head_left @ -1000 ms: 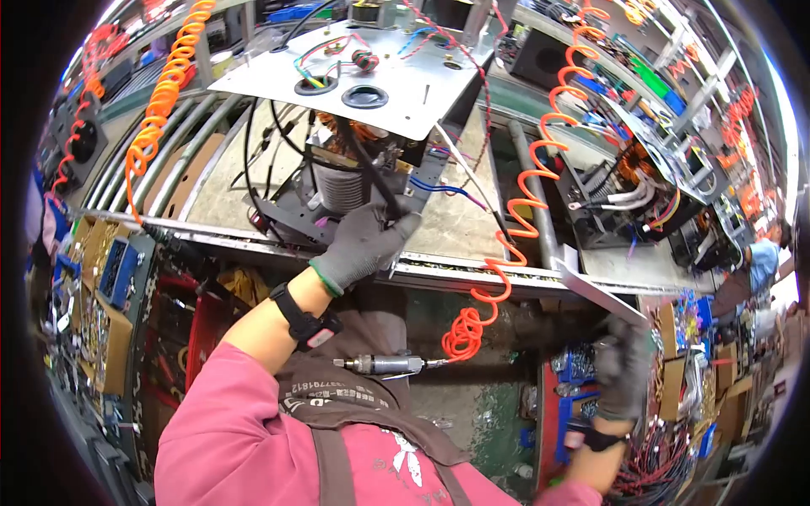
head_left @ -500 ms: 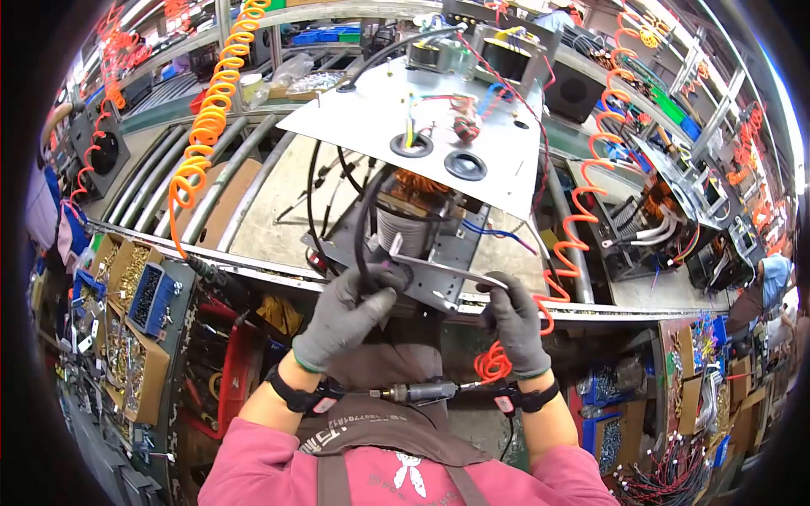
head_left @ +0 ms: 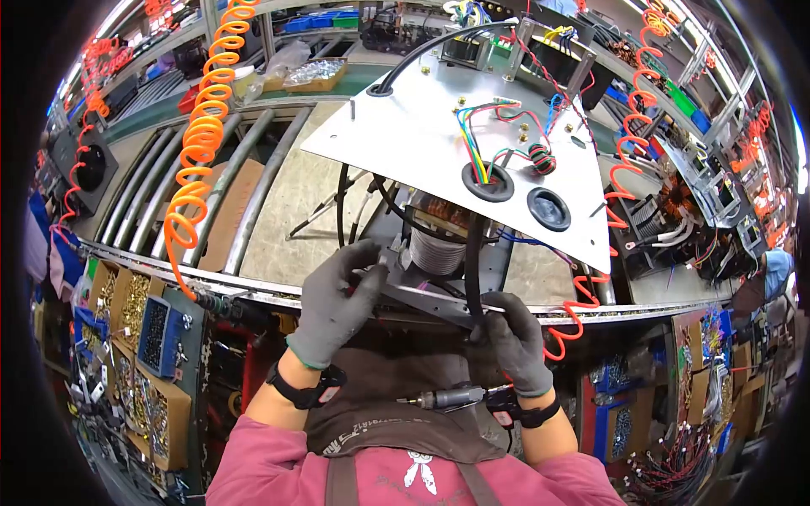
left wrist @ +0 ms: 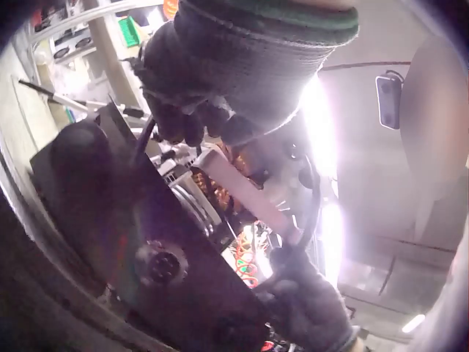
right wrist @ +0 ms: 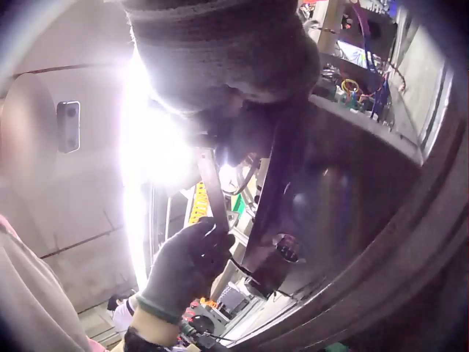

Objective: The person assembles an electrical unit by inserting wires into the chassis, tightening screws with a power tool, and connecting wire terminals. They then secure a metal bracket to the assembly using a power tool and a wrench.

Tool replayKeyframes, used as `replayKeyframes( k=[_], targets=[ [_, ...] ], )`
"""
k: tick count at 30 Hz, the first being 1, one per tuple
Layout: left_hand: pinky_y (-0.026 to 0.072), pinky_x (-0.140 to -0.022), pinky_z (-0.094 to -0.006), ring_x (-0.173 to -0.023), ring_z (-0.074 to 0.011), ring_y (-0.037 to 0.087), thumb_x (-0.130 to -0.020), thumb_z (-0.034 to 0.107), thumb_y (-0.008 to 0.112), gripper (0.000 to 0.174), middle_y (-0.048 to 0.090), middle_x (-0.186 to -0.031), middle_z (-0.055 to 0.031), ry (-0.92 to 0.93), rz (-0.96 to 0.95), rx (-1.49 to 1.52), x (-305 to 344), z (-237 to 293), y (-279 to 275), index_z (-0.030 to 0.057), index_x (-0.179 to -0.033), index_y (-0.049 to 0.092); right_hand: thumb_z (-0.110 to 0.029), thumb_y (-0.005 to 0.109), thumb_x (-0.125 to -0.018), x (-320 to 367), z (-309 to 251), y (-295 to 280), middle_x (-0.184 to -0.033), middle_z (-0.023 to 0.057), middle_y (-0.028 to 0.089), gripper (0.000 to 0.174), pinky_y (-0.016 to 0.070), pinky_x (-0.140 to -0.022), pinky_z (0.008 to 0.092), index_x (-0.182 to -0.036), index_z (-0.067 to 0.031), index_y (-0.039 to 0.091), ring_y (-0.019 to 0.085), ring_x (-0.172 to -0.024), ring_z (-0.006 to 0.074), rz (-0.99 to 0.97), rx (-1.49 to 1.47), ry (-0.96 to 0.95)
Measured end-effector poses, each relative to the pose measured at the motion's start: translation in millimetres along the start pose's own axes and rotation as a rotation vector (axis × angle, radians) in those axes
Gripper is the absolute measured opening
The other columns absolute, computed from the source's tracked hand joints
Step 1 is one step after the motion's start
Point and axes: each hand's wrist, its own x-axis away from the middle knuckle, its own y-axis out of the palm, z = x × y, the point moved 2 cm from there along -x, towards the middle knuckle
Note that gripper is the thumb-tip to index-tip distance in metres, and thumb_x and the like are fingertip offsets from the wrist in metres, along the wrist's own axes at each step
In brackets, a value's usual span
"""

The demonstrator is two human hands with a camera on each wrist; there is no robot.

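A flat metal strip (head_left: 434,293) spans between my two gloved hands, low in front of a machine with a copper-wound coil (head_left: 439,207) and a ribbed grey winding (head_left: 434,255). My left hand (head_left: 333,308) pinches its left end near the base plate. At its other end, my right hand (head_left: 516,341) grips it with curled fingers. A thick black cable (head_left: 472,261) hangs down right beside the right fingers. In the left wrist view the strip (left wrist: 245,191) runs from the left fingertips to the right hand (left wrist: 304,297). A round socket (left wrist: 161,265) shows on the dark front panel.
Overhead, a tilted silver panel (head_left: 396,126) with wires and grommets covers part of the machine. Coiled orange hoses (head_left: 198,152) hang at either side. An air tool (head_left: 443,399) lies near the lap. Bins of screws (head_left: 156,333) stand left; another machine (head_left: 666,211) sits right.
The right hand came in from the parts bins at right, bringing the strip to the machine. The left hand left the cable and now pinches the strip's left end. The view shifted.
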Motion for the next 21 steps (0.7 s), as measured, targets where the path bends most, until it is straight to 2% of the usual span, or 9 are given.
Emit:
replayKeyframes(
  k=[1,4,8,10,11,12,15,19,21],
  targets=[
    [0.0498,-0.082,-0.0273,-0.095,-0.0117,0.063,-0.086,0.005,0.063,0.034,0.068,-0.105,-0.0092,0.003,-0.050,-0.135,-2,3,-1,-0.0033,-0.119,0.059,-0.010,0.051,-0.098,-1,1,3,-0.087,0.0032,0.061,0.024,0.0486,-0.068,0.0230,-0.120,-0.0004,0.053,0.058,-0.074,0.0080,0.009,-0.001,0.006],
    [0.0505,-0.082,-0.0280,-0.096,-0.0130,0.064,-0.086,0.006,0.065,0.040,0.068,-0.108,-0.0119,0.100,-0.056,-0.027,-10,-23,15,-0.0034,-0.124,0.057,-0.010,0.052,-0.097,-2,1,8,-0.091,0.0045,0.062,0.024,0.0482,-0.066,0.0217,-0.119,-0.0005,0.054,0.059,-0.072,0.0075,0.171,-0.010,-0.044],
    [0.0521,-0.079,-0.0285,-0.089,-0.0149,0.067,-0.085,0.009,0.067,0.040,0.069,-0.105,-0.0125,0.079,-0.043,-0.164,-18,-19,19,-0.0014,-0.122,0.059,-0.012,0.058,-0.090,6,7,2,-0.108,0.0130,0.062,0.028,0.0477,-0.077,0.0296,-0.116,-0.0006,0.059,0.061,-0.091,0.0197,0.285,0.413,-0.206],
    [0.0530,-0.074,-0.0308,-0.085,-0.0203,0.069,-0.084,0.014,0.065,0.041,0.068,-0.101,-0.0143,0.094,-0.160,-0.312,-23,-7,11,-0.0001,-0.122,0.059,-0.013,0.059,-0.086,10,-6,-2,-0.114,0.0171,0.059,0.032,0.0460,-0.082,0.0331,-0.115,0.0007,0.059,0.059,-0.098,0.0275,0.310,1.162,-0.261],
    [0.0530,-0.072,-0.0327,-0.083,-0.0241,0.069,-0.083,0.015,0.064,0.040,0.067,-0.099,-0.0152,0.200,-0.132,-0.411,-24,-8,12,0.0002,-0.120,0.060,-0.013,0.058,-0.084,10,-4,-4,-0.118,0.0183,0.057,0.034,0.0471,-0.080,0.0342,-0.115,0.0008,0.058,0.059,-0.095,0.0308,0.272,1.310,-0.347],
    [0.0529,-0.071,-0.0345,-0.081,-0.0280,0.068,-0.083,0.017,0.063,0.039,0.066,-0.097,-0.0162,0.305,-0.106,-0.509,-24,-7,13,0.0005,-0.118,0.061,-0.013,0.058,-0.084,11,0,-5,-0.118,0.0183,0.057,0.034,0.0471,-0.080,0.0342,-0.115,0.0008,0.058,0.059,-0.095,0.0308,0.266,1.312,-0.348],
    [0.0527,-0.070,-0.0371,-0.079,-0.0307,0.066,-0.082,0.020,0.065,0.040,0.065,-0.096,-0.0151,0.300,-0.112,-0.562,-22,-8,15,0.0014,-0.117,0.061,-0.009,0.063,-0.078,12,22,-9,-0.112,0.0161,0.059,0.039,0.0494,-0.073,0.0393,-0.116,-0.0016,0.056,0.060,-0.091,0.0319,0.194,0.453,-0.090],
    [0.0515,-0.072,-0.0378,-0.080,-0.0304,0.065,-0.079,0.027,0.070,0.048,0.064,-0.095,-0.0140,0.311,-0.149,-0.632,-24,-2,17,0.0026,-0.119,0.060,-0.019,0.079,-0.064,-2,24,1,-0.095,0.0138,0.058,0.046,0.0495,-0.070,0.0414,-0.099,-0.0036,0.055,0.060,-0.083,0.0330,0.235,0.871,-0.183],
    [0.0506,-0.074,-0.0385,-0.080,-0.0305,0.064,-0.077,0.029,0.072,0.052,0.064,-0.094,-0.0132,0.423,-0.114,-0.754,-25,-9,20,0.0024,-0.120,0.058,-0.019,0.079,-0.063,-11,32,-5,-0.092,0.0137,0.058,0.044,0.0492,-0.069,0.0418,-0.097,-0.0047,0.055,0.060,-0.082,0.0340,0.213,0.835,-0.156]
  ],
)
